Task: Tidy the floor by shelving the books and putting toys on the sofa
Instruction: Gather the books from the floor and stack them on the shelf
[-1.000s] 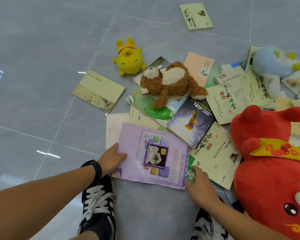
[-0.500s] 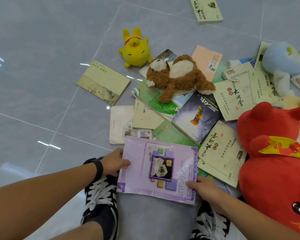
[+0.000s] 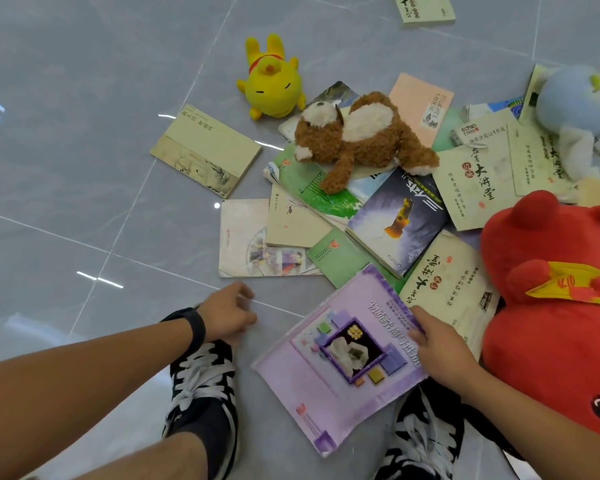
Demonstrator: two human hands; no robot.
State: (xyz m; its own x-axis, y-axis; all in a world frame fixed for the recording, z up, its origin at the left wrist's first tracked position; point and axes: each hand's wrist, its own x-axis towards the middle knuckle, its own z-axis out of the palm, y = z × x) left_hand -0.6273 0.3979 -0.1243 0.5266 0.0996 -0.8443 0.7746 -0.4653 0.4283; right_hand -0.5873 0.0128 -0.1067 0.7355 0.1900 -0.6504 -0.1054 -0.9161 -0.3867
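Observation:
My right hand (image 3: 439, 348) grips the right edge of a purple book (image 3: 333, 362), lifted and tilted above the floor in front of my shoes. My left hand (image 3: 227, 311) hovers empty over the floor to the book's left, fingers loosely curled. Beyond lies a heap of books, among them a dark blue book (image 3: 400, 220) and a pale book (image 3: 245, 240). A brown plush dog (image 3: 364, 140) lies on the heap. A yellow plush (image 3: 274, 84) sits on the floor behind it. At the right are a big red plush (image 3: 551, 306) and a light blue plush (image 3: 579, 109).
A beige book (image 3: 205, 150) lies alone on the grey tiled floor (image 3: 84, 168) at the left. Another cream book (image 3: 425, 8) lies at the top edge. My two black-and-white shoes (image 3: 201, 396) stand at the bottom.
My left hand has let go of the purple book and moved left. My right hand has turned the book and lifted it toward the right.

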